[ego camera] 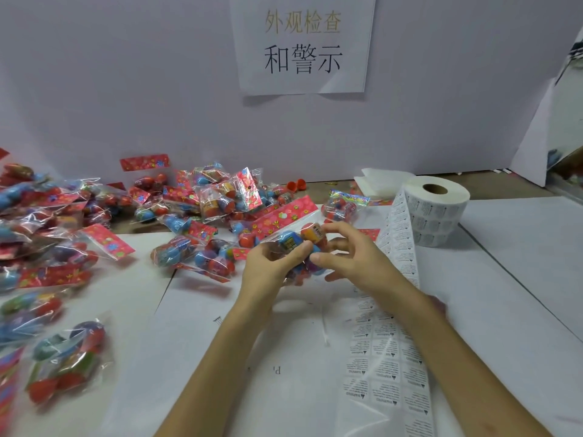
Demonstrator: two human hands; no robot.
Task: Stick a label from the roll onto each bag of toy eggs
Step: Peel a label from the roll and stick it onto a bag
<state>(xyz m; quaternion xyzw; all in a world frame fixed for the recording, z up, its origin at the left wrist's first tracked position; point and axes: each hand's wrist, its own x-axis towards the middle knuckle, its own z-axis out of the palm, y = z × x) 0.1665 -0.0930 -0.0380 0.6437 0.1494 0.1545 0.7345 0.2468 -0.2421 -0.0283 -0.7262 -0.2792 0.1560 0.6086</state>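
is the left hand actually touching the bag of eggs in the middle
Touching: in the head view the left hand curls its thumb round the bag of eggs, no gap.

PLACE: small factory packing and inspection station | SIGN: printed Chinese notice (pixel 303 42) taped to white partition (pixel 126 89) | STOCK: bagged toy eggs (pixel 63 216) heaped on paper-covered counter (pixel 504 279) | SUPPLIES: label roll (pixel 437 209), printed warning stickers, strip unrolled
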